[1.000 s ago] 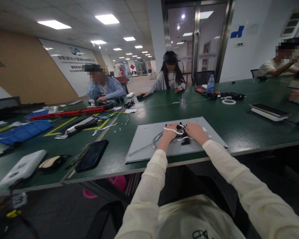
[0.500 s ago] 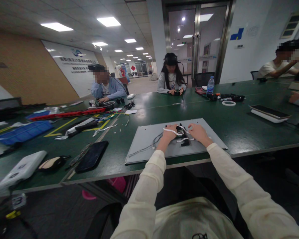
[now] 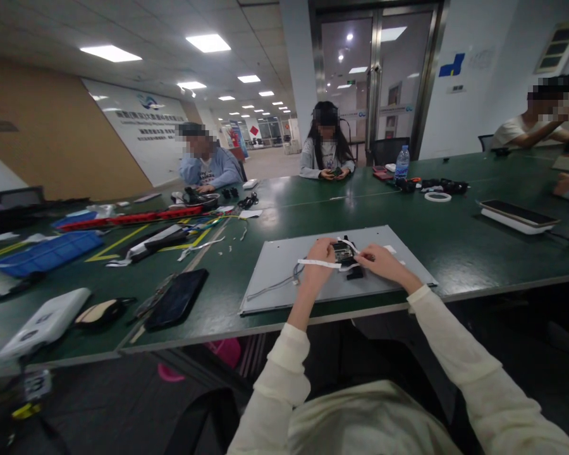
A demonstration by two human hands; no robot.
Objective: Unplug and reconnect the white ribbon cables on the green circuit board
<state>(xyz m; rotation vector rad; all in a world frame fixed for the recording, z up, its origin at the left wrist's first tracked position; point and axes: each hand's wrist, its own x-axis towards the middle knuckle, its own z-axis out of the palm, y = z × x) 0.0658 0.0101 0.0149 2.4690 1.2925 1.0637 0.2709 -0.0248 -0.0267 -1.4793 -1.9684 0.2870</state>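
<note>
Hands meet over a small black module (image 3: 344, 253) at the far middle of a grey panel (image 3: 275, 272) lying flat on the green worktop (image 3: 455, 246). The left hand (image 3: 318, 265) has its grip closed narrow on a white strip (image 3: 313, 263), whose long axis runs left to right, from past the knuckles toward the module. The right hand (image 3: 382, 262) lies just right of the module, fingertips drawn together at the strip's right end; whether that grip pinches it cannot be told. Grey cables (image 3: 270, 289) trail left across the panel. A black tablet (image 3: 175, 300) lies well apart, left.
</note>
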